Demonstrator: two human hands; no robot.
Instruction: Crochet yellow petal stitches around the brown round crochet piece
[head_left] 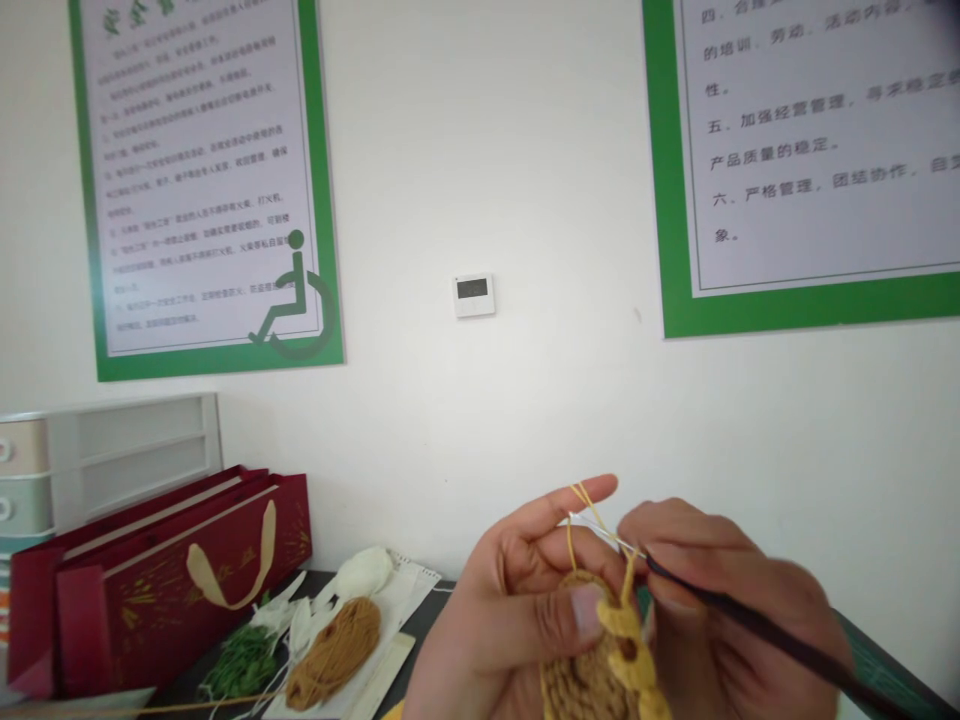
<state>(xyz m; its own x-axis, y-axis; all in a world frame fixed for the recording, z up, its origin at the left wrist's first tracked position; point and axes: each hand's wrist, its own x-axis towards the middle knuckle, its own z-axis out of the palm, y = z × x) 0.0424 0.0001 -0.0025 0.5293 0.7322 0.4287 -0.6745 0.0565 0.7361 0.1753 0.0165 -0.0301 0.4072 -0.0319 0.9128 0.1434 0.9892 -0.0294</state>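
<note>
My left hand (517,610) pinches a small crocheted piece (592,670) of tan and yellow yarn between thumb and fingers. Its forefinger is stretched out with yellow yarn (589,500) looped over it. My right hand (712,610) grips a dark crochet hook (757,625), its metal tip lying in the yarn just above the piece. Both hands sit at the bottom centre of the view, close together and touching the work.
A dark table (431,610) holds a tan yarn skein (337,650), a white yarn ball (364,572), green yarn (240,665) and white paper. Red gift bags (150,580) and a drawer unit (97,460) stand at the left. Green-framed posters (202,180) and a thermostat (474,295) hang on the wall.
</note>
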